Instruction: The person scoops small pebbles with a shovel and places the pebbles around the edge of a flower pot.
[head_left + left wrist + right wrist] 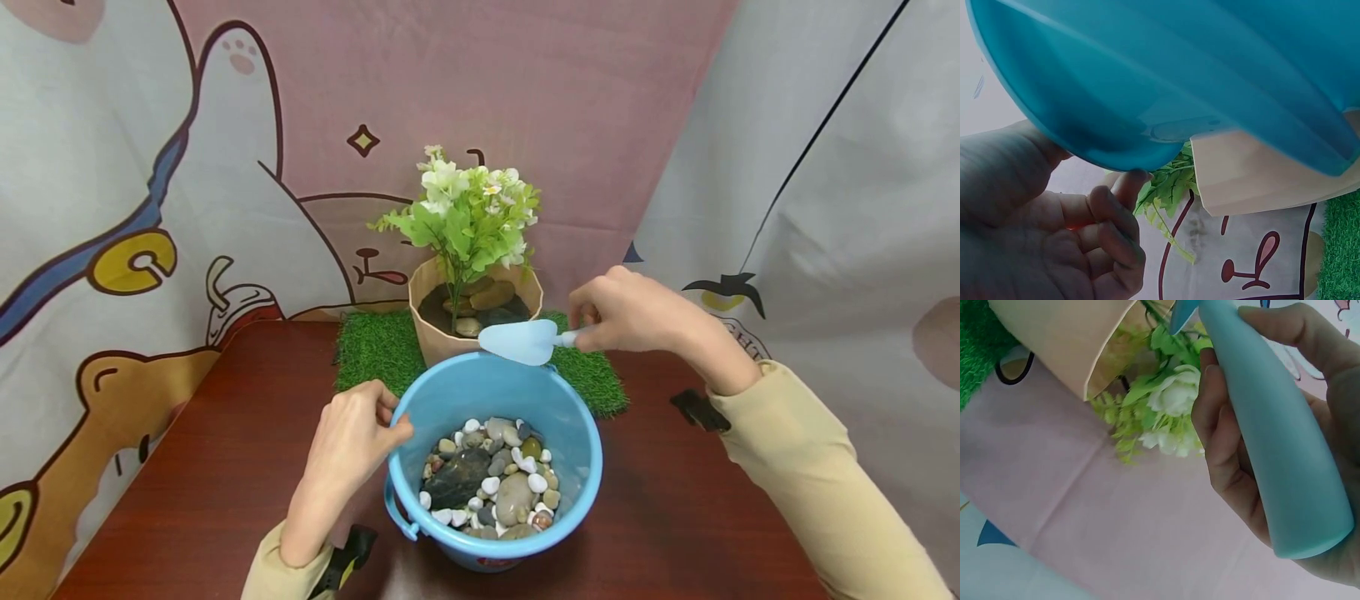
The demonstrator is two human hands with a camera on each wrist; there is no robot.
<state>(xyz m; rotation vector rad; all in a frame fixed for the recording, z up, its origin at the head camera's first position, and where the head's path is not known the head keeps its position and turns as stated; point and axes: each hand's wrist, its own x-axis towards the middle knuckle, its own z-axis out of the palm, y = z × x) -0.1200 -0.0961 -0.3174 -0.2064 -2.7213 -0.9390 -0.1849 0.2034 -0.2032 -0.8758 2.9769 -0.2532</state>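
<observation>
My left hand (348,442) pinches the left rim of a blue bucket (498,546), its thumb and curled fingers at the edge in the left wrist view. Pebbles and larger stones (495,483), white, grey and dark, lie in the bucket's bottom. Above the far rim, my right hand (622,312) grips a light blue toy shovel by its handle (1279,450). The shovel's blade (521,342) points left, in front of the flowerpot, and I see nothing on it. That beige pot (435,337) holds dark soil, stones and white flowers (472,200) with green leaves.
Green artificial turf (378,346) lies under the pot on the reddish-brown table (187,492). The bucket's handle (401,521) hangs at its left side. Behind the table hangs a pink and white cartoon cloth (562,100).
</observation>
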